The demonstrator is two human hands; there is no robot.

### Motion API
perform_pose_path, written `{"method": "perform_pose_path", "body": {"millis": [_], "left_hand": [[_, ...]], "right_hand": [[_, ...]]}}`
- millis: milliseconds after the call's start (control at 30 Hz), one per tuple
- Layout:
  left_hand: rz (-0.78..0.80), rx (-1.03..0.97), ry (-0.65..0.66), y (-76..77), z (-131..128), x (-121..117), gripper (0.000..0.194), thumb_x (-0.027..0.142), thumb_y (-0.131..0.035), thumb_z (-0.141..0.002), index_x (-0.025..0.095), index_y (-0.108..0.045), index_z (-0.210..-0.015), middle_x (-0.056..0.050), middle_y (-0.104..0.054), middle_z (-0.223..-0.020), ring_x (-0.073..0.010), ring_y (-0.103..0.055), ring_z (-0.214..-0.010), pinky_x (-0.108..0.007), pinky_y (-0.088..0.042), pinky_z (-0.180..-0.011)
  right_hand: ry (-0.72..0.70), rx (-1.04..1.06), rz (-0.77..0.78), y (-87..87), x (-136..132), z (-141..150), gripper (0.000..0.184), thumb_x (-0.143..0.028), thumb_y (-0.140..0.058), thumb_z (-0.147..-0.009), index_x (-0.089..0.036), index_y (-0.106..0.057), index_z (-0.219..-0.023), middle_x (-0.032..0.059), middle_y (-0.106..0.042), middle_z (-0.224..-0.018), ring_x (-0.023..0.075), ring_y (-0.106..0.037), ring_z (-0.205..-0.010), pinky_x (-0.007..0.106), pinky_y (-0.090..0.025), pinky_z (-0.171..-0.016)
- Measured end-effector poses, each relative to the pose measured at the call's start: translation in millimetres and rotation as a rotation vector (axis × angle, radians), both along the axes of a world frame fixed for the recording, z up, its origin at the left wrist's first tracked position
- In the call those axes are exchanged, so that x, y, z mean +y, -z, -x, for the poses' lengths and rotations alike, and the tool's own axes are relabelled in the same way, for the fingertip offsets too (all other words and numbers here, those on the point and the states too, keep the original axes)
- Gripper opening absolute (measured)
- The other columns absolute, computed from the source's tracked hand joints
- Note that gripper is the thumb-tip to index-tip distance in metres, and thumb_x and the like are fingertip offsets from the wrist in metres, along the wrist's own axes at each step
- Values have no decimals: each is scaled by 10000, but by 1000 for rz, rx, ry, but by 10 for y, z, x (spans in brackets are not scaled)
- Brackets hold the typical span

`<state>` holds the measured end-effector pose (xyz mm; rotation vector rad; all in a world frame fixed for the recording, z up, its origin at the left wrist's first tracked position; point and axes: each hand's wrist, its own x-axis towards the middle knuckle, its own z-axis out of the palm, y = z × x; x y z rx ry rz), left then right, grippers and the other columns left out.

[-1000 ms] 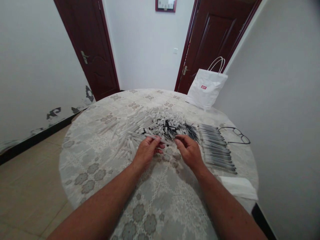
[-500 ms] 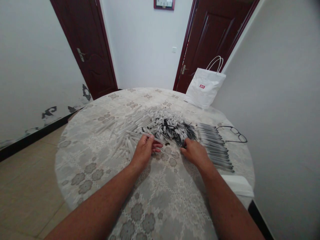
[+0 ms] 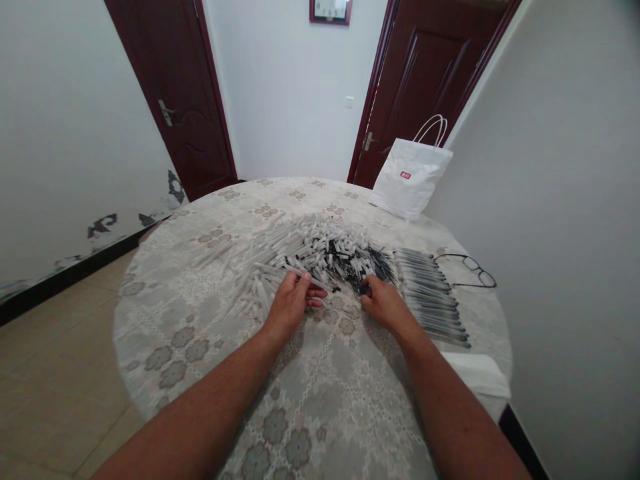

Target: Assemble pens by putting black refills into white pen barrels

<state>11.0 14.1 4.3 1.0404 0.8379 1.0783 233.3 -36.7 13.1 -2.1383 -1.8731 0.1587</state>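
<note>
Between the thumb and fingers of my left hand (image 3: 290,300) is a slim translucent pen barrel (image 3: 296,271), pointing toward the right. My right hand (image 3: 384,303) is closed in a pinch at the near edge of the dark pen parts (image 3: 345,265); its fingertips hide whatever they grip. Both hands are low over the table, a short gap apart. Left of and behind them spreads a loose heap of clear pen barrels (image 3: 273,248), with small white pieces mixed into the dark parts. Beside my right hand several pens (image 3: 433,300) with dark ends lie in a neat row.
A round table (image 3: 310,400) with a flowered cloth carries everything. Black-framed glasses (image 3: 470,263) lie right of the row. A white paper bag (image 3: 413,179) stands at the back right, and a white folded item (image 3: 475,375) rests near the right edge.
My right fingers have shifted slightly among the dark parts. The left hand keeps its hold on the barrel, and the camera view has moved a little.
</note>
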Motion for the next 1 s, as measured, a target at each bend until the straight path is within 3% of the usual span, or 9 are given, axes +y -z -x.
{"method": "perform_pose_path", "body": {"millis": [200, 533, 700, 833, 900, 1000], "left_hand": [[5, 2, 2, 15, -5, -1, 304, 478, -617, -895, 194, -530, -960, -66, -716, -846, -197, -726, -769, -291, -580, -602], [-7, 14, 3, 6, -11, -12, 291, 471, -597, -909, 192, -524, -951, -65, -712, -836, -203, -734, -771, -293, -586, -597], [-3, 9, 4, 31, -10, 0, 300, 478, -605, -905, 195, -520, -958, -62, -719, -831, -208, -740, -778, -300, -589, -601], [45, -68, 14, 21, -14, 3, 292, 462, -621, -895, 198, -515, -960, -73, -731, -878, -210, -743, -783, -297, -587, -597], [86, -135, 21, -1, -14, 0, 281, 444, -630, -891, 199, -505, -950, -74, -730, -893, -213, -746, -787, -300, -589, -604], [145, -233, 42, -49, -7, -11, 266, 419, -634, -892, 202, -486, -930, -66, -722, -880, -216, -748, -793, -319, -599, -632]], "right_hand": [[17, -30, 16, 9, -9, 7, 249, -223, -627, -845, -159, -632, -1086, 86, -720, -907, 212, -656, -845, 262, -377, -711], [45, -121, 83, -10, -29, 80, 259, -169, -569, -851, -154, -590, -1109, 147, -723, -965, 252, -669, -893, 288, -379, -714], [43, -67, 42, -15, -33, 70, 302, -112, -541, -821, -148, -601, -1115, 123, -722, -894, 239, -665, -837, 283, -380, -697], [48, 212, -140, -37, 7, 80, 397, -152, -534, -818, -149, -595, -1210, 43, -695, -797, 196, -642, -740, 271, -419, -686], [22, 506, -225, -52, 31, 111, 381, -221, -542, -842, -159, -599, -1214, 18, -686, -791, 179, -634, -693, 273, -457, -662], [-93, 981, -283, -75, 37, 206, 257, -321, -599, -858, -173, -630, -1066, 17, -686, -810, 169, -647, -696, 282, -517, -653]]}}
